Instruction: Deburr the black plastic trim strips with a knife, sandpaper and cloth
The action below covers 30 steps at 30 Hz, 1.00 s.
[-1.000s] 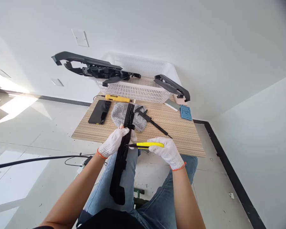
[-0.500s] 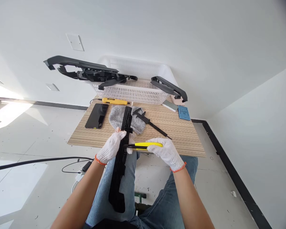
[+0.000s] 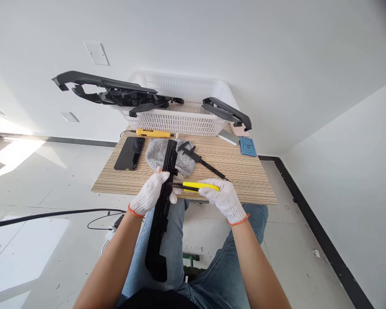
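A long black plastic part (image 3: 161, 219) slants from the tabletop down over my left thigh. Its far end rests over the grey cloth (image 3: 186, 165). My left hand (image 3: 151, 191), in a white glove with an orange cuff, is wrapped round its middle, with the fingertips showing on the right side. In my gloved right hand (image 3: 221, 196) is a slim yellow-and-black tool (image 3: 193, 185), its dark tip pointing left against the part near my left fingers. The exact kind of tool and its tip are hard to make out.
A white plastic basket (image 3: 180, 122) at the back holds several black plastic parts (image 3: 125, 94), some jutting past its rim. On the table (image 3: 244, 184) lie a phone (image 3: 130, 153), a yellow pen-like tool (image 3: 153, 133), black calipers (image 3: 201, 160) and a blue pad (image 3: 247, 146). A cable (image 3: 67, 213) runs at left.
The view has shifted slightly, so most things sit a little higher. The tool's dark tip has tilted a little upward at the part. Both hands keep their holds.
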Tool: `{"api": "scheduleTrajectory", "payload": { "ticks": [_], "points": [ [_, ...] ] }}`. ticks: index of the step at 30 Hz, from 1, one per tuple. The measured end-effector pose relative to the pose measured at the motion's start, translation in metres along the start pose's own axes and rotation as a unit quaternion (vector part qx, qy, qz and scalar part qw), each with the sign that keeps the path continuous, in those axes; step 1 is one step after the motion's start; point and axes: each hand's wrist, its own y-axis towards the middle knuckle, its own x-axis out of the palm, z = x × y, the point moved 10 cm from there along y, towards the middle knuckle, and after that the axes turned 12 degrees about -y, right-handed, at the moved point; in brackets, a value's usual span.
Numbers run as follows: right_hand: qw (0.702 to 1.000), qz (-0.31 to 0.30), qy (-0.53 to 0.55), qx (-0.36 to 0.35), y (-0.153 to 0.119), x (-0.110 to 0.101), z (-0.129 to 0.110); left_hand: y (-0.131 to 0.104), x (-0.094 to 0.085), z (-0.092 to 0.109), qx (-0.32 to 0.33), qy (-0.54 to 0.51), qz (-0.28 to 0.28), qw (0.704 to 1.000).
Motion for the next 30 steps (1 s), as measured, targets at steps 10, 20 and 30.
{"api": "scheduleTrajectory", "payload": {
  "ticks": [10, 20, 30],
  "points": [
    [0.998, 0.027, 0.055, -0.017, -0.001, -0.008, 0.007, -0.003, 0.006, -0.003, -0.026, 0.030, -0.040, 0.998],
    [0.981, 0.120, 0.146, 0.039, 0.005, -0.023, 0.007, 0.012, 0.006, 0.008, -0.108, -0.100, -0.006, 0.989],
    [0.983, 0.108, 0.144, 0.049, 0.004, -0.019, 0.007, 0.014, -0.003, 0.022, -0.015, 0.047, 0.048, 0.998]
  ]
}}
